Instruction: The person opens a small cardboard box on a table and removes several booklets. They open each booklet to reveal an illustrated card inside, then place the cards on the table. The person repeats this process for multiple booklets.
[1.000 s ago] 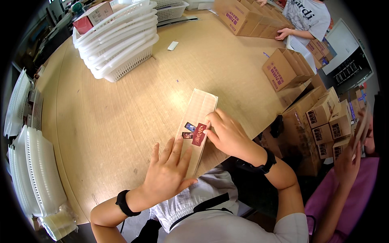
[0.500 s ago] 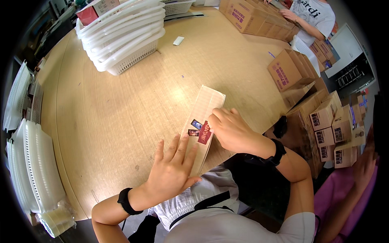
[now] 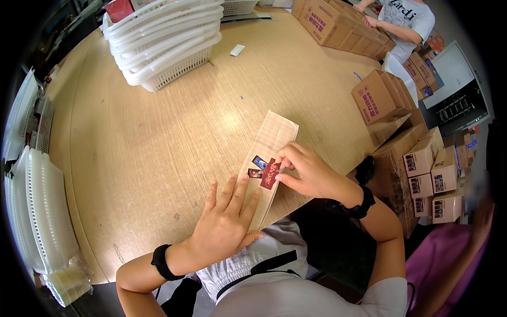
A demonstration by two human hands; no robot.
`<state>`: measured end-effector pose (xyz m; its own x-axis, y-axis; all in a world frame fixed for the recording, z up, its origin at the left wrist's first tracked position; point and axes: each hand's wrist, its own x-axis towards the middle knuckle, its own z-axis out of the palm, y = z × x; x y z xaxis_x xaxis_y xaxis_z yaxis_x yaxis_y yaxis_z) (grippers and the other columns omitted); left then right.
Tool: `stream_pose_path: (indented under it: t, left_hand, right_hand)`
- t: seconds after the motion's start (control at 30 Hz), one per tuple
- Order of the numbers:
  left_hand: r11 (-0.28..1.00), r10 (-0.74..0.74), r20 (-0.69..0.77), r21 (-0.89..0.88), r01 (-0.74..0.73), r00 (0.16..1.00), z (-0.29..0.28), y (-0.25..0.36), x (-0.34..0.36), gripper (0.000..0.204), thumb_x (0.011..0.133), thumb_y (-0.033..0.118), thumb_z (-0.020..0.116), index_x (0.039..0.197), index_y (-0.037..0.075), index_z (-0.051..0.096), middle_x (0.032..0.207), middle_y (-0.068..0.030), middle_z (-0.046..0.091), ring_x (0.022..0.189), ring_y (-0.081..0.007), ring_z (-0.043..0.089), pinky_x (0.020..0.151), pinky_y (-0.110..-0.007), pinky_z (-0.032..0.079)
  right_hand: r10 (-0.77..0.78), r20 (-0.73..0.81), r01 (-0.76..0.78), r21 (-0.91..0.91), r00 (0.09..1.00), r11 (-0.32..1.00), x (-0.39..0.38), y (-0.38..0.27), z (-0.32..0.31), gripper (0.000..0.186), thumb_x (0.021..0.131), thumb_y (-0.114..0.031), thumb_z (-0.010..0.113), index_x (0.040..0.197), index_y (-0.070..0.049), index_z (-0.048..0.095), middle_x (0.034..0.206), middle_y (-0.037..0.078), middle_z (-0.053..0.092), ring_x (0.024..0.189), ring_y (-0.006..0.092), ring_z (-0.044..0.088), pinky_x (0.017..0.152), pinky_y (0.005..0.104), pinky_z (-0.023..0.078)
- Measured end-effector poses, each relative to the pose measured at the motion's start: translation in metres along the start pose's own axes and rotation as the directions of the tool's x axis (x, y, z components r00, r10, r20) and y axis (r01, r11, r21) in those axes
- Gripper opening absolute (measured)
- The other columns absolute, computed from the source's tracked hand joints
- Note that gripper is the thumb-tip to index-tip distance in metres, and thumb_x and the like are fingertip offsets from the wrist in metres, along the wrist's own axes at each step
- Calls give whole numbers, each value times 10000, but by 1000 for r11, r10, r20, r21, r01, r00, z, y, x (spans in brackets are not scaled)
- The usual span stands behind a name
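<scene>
Spread left hand (image 3: 223, 224) touches one box (image 3: 277, 129), right hand (image 3: 312, 171) one red label (image 3: 270, 175), grip unclear.

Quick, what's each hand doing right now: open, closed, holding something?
Left hand: open, spread on the long cardboard box.
Right hand: partly closed at the red label; whether it pinches anything cannot be told.

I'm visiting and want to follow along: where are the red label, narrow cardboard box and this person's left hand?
Red label (image 3: 270, 174): head view, middle of its face.
Narrow cardboard box (image 3: 272, 138): head view, bare top, far part.
Left hand (image 3: 224, 226): head view, back of it.
</scene>
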<state>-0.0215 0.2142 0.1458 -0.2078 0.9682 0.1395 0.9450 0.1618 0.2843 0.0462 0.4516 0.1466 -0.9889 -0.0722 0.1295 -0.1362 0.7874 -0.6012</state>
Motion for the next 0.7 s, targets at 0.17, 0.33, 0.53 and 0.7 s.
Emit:
stream_pose_path:
  t: [0.17, 0.33, 0.53, 0.7]
  left_hand:
    - [1000, -2, 12, 2, 2, 1000, 1, 1, 0, 750, 761, 527, 595, 1249, -33, 492, 1349, -332, 363, 1228, -468, 406, 963, -612, 333]
    - [1000, 1, 15, 26, -1, 1000, 0, 1, 0, 758, 762, 540, 583, 1248, -34, 493, 1345, -328, 371, 1228, -463, 408, 970, -615, 321]
    - [1000, 0, 16, 27, 0, 1000, 1, 0, 0, 767, 766, 555, 568, 1254, -31, 489, 1346, -320, 374, 1227, -460, 410, 966, -619, 322]
    - [1000, -5, 15, 18, 5, 1000, 2, -1, 0, 770, 769, 560, 563, 1266, -23, 480, 1352, -315, 370, 1231, -458, 407, 960, -619, 328]
  right_hand:
    - [34, 16, -33, -38, 999, 999, 6, -10, -1, 122, 769, -26, 630, 825, -8, 522, 812, 114, 543, 740, 293, 558, 613, 381, 451]
    - [88, 105, -71, -160, 991, 985, 13, -11, 1, 79, 769, -16, 600, 790, 13, 530, 815, 135, 557, 779, 313, 576, 639, 402, 466]
    - [21, 155, 15, -225, 988, 974, 9, -4, 1, 62, 788, -28, 564, 809, -21, 507, 831, 113, 547, 789, 295, 572, 659, 404, 443]
    - [-130, 167, 171, -262, 977, 950, 7, 4, -2, 77, 812, -48, 555, 820, -73, 482, 811, 66, 517, 785, 248, 541, 692, 354, 371]
